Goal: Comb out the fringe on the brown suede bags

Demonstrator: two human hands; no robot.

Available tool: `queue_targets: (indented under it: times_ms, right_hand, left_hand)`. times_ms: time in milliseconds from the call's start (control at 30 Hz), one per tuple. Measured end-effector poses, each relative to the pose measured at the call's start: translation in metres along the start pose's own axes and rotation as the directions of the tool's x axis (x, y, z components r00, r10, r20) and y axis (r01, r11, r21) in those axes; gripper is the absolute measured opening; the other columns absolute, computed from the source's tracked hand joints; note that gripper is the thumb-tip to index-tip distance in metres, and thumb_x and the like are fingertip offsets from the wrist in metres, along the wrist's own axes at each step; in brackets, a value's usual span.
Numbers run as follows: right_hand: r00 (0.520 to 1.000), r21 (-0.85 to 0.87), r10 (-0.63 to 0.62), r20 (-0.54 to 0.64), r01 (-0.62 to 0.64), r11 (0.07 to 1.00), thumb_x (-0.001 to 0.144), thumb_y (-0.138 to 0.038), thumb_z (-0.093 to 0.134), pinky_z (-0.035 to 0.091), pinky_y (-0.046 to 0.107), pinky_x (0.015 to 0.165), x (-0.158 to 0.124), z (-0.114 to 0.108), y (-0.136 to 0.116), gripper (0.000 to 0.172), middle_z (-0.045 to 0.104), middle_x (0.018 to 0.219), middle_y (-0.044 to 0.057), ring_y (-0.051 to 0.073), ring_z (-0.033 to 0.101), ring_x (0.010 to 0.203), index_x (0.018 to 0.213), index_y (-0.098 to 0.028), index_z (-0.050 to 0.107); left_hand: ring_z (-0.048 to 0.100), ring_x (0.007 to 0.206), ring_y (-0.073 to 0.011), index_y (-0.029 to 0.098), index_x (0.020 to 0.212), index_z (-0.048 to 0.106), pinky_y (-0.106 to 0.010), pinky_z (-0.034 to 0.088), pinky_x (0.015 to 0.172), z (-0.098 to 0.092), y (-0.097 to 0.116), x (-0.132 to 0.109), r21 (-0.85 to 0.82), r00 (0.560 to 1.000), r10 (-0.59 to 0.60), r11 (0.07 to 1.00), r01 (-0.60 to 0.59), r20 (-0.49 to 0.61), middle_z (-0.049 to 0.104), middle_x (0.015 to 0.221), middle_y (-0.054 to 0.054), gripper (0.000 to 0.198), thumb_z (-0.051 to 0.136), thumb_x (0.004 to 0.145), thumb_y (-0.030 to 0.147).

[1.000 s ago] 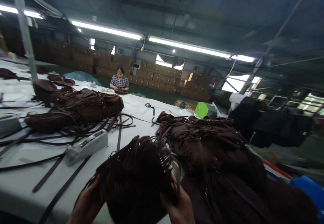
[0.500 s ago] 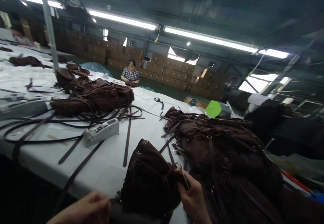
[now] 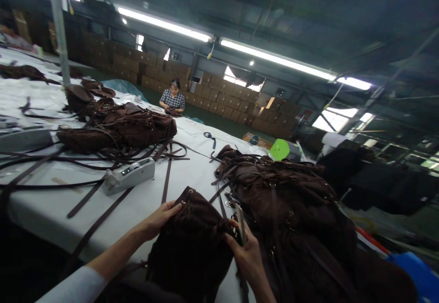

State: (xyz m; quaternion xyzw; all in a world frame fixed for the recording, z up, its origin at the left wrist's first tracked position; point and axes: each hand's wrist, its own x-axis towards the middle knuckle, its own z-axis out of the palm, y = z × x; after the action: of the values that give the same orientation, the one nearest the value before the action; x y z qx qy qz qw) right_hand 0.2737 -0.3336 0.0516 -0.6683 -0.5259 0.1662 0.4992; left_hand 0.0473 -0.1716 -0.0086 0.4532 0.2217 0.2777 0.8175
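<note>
A dark brown fabric bag [image 3: 192, 248] with metal eyelets along its top edge is held up before me at the table's near edge. My left hand [image 3: 163, 220] pinches the bag's upper left edge, thumb and fingers closed on the cloth. On the bag's right side, my right hand [image 3: 246, 246] grips the cloth. A thin, pale metal tool [image 3: 241, 223], perhaps thread snips, sticks up from that same hand; its exact kind is unclear. Just right of it lies a large pile of similar brown bags [image 3: 291, 202] with straps and metal rings.
A grey tape dispenser [image 3: 130, 176] stands on the white table [image 3: 192, 166] among loose brown straps. Another heap of brown bags [image 3: 120, 127] lies behind it. A co-worker [image 3: 172, 97] sits across the table, handling a brown piece. A metal post [image 3: 59, 29] rises at left.
My left hand has moved up from the bag's lower left side to its upper left edge. My right hand stays on the bag's right side with the metal tool. The view has shifted slightly.
</note>
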Motion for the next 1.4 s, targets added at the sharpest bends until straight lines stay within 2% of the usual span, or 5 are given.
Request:
queue_targets:
  times_ms: [267, 567, 833, 1033, 1400]
  right_hand:
    - [0.944, 0.205, 0.223, -0.244, -0.175, 0.963, 0.066, -0.051, 0.075, 0.047, 0.024, 0.051, 0.001, -0.010, 0.009, 0.047, 0.067, 0.072, 0.004, 0.017, 0.060, 0.060, 0.095, -0.015, 0.068]
    - [0.917, -0.544, -0.245, -0.316, 0.036, 0.838, 0.082, -0.063, 0.052, 0.053, 0.033, 0.072, -0.029, -0.013, 0.021, 0.049, 0.068, 0.104, 0.013, 0.027, 0.066, 0.086, 0.094, -0.020, 0.073]
    - [0.995, -0.160, -0.077, 0.065, 0.087, 0.983, 0.082, -0.046, 0.062, 0.047, 0.030, 0.067, -0.014, 0.116, -0.052, 0.030, 0.064, 0.078, 0.006, 0.020, 0.059, 0.072, 0.081, -0.017, 0.066]
    - [0.910, 0.522, 0.338, 0.240, -0.414, 0.745, 0.067, -0.050, 0.076, 0.033, 0.017, 0.040, 0.009, 0.083, -0.067, 0.039, 0.047, 0.054, -0.005, 0.007, 0.043, 0.045, 0.072, -0.015, 0.059]
    - [0.845, 0.653, 0.533, -0.035, -0.385, 0.652, 0.054, -0.055, 0.083, 0.024, 0.012, 0.035, 0.034, 0.079, -0.048, 0.054, 0.044, 0.047, -0.008, 0.003, 0.036, 0.039, 0.083, -0.014, 0.064]
  left_hand:
    - [0.068, 0.084, -0.0224, 0.010, 0.104, 0.066, -0.031, 0.055, 0.076, -0.010, 0.010, -0.015, -0.187, 0.986, -0.006, 0.982, -0.025, -0.166, 0.072, 0.094, -0.012, 0.034, 0.067, 0.081, 0.035]
    - [0.065, 0.075, -0.0200, 0.009, 0.090, 0.067, -0.029, 0.052, 0.072, -0.012, 0.009, -0.021, -0.140, 0.984, 0.044, 0.988, -0.068, -0.171, 0.070, 0.082, -0.010, 0.032, 0.064, 0.082, 0.040]
    - [0.060, 0.062, -0.0140, 0.013, 0.084, 0.067, -0.021, 0.046, 0.060, 0.033, 0.023, -0.025, -0.210, 0.983, 0.049, 0.974, -0.086, -0.175, 0.068, 0.073, -0.004, 0.025, 0.070, 0.077, 0.037]
    - [0.066, 0.074, -0.0206, 0.009, 0.091, 0.066, -0.029, 0.051, 0.070, 0.007, 0.021, -0.023, -0.266, 0.980, -0.014, 0.963, -0.041, -0.200, 0.071, 0.084, -0.011, 0.023, 0.068, 0.077, 0.027]
    - [0.063, 0.081, -0.0184, 0.028, 0.127, 0.026, -0.032, 0.048, 0.076, 0.004, 0.014, -0.034, -0.049, 0.965, 0.251, 0.966, -0.255, -0.071, 0.066, 0.097, -0.004, 0.062, 0.061, 0.082, 0.052]
